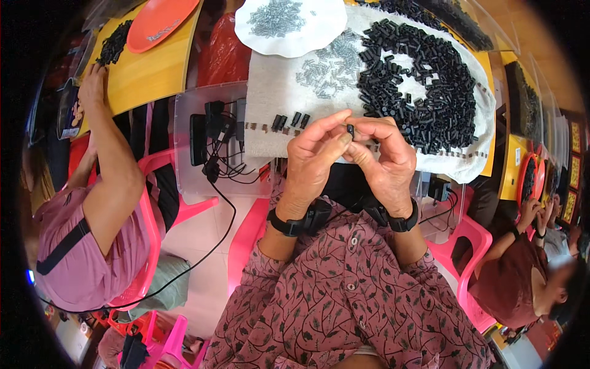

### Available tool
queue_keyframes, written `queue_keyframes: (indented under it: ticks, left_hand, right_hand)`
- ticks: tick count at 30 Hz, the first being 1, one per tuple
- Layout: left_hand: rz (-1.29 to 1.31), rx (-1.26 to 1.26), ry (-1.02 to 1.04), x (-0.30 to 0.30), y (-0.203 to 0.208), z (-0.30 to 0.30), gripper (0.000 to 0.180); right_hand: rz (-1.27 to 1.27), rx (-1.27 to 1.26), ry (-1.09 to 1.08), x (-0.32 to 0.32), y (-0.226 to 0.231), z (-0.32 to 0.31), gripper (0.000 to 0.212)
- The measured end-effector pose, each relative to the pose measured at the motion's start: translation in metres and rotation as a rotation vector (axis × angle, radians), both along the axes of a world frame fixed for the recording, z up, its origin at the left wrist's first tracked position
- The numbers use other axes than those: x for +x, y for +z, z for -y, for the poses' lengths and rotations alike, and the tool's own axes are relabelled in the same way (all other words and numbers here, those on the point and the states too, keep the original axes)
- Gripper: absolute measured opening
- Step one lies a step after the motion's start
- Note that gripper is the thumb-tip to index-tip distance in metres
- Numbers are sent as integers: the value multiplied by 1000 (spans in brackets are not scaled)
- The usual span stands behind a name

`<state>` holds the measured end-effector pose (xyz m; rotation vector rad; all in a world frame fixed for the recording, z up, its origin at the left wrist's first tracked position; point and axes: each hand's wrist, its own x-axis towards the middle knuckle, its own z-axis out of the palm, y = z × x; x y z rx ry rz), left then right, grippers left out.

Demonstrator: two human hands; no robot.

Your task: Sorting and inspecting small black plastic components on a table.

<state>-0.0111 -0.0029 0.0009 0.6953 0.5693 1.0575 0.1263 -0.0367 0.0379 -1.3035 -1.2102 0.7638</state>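
Note:
My left hand and my right hand meet in front of my chest, fingertips pinched together on one small black tube. Both wrists wear black bands. Just beyond my fingers lies a white cloth with a big heap of black tubes on the right. Small grey metal pins are scattered in its middle. A short row of black tubes lies near the cloth's near edge, left of my hands.
A white plate of grey pins sits at the cloth's far edge. A clear tray holds black devices and cables at left. A person in pink sits left at a yellow table with an orange plate. Another person sits right. Pink chairs surround me.

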Motion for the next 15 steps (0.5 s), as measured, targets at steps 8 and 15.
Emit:
queue_keyframes:
  ticks: [8,15]
  left_hand:
    - [-206,-5,84,2,19,6,35]
    - [-788,289,483,-15,15,-7,24]
  right_hand:
    - [272,66,93,7,4,-1,34]
    - [169,-54,-63,12,0,5,22]
